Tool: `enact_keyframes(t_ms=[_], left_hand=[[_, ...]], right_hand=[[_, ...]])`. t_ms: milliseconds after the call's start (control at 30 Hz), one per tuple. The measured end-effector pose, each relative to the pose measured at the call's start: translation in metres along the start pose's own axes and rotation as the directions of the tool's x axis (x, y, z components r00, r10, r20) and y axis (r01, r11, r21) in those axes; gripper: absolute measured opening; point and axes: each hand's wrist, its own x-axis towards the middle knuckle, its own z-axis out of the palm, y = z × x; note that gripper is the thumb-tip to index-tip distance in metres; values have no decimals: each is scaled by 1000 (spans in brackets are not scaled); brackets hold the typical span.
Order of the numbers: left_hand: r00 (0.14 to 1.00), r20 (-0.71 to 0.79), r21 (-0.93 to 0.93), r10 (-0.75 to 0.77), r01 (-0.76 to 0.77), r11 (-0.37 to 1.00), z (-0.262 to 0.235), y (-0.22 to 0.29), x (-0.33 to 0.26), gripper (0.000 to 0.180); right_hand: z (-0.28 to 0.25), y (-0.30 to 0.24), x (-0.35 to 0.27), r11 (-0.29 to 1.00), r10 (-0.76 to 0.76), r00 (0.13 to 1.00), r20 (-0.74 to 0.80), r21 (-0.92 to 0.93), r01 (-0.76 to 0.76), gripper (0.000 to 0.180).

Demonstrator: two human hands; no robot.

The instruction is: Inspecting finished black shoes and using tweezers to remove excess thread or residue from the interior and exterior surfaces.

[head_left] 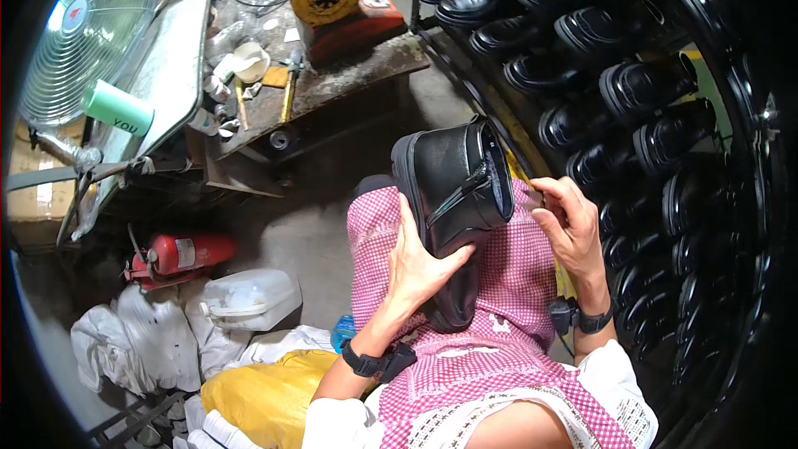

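One black leather boot (440, 162), side zip facing up, greyish lining at collar, thick sole turned left; pink checked apron (519, 283) beneath boot. Left grip (420, 270) spread wide, grasping boot across sole and upper. Right grip (573, 220), right of boot, nearly closed, pinching small greyish piece (537, 199), kind unclear.

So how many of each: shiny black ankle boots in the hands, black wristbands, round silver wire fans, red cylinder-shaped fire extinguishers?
Shiny black ankle boot, in the left hand: 1
Black wristbands: 2
Round silver wire fan: 1
Red cylinder-shaped fire extinguisher: 1
Total: 5
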Motion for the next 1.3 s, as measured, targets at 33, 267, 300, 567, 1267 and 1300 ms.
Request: enact_keyframes(t_ms=[33,267,300,567,1267,1300], left_hand=[[1000,5,11,26,-26,1000,4,-1,0,118],[999,42,53,-5,3,999,12,7,-4,116],[999,44,76,-10,7,997,12,6,-4,116],[996,82,110,-46,37,993,14,11,-7,117],[995,94,80,35,-42,996,17,0,-5,116],[994,107,12,29,-30,999,16,-6,-4,115]], right_hand=[[-2,0,4,1000,10,1000,-1,-7,-10,29],[-15,1,17,837,-303,944,130,-438,329,27],[-16,1,18,837,-301,944,131,-438,328,27],[-11,3,19,874,-321,927,193,-316,369,26],[-2,16,26,916,-314,930,192,-196,350,16],[-2,16,25,917,-314,930,190,-195,349,16]])
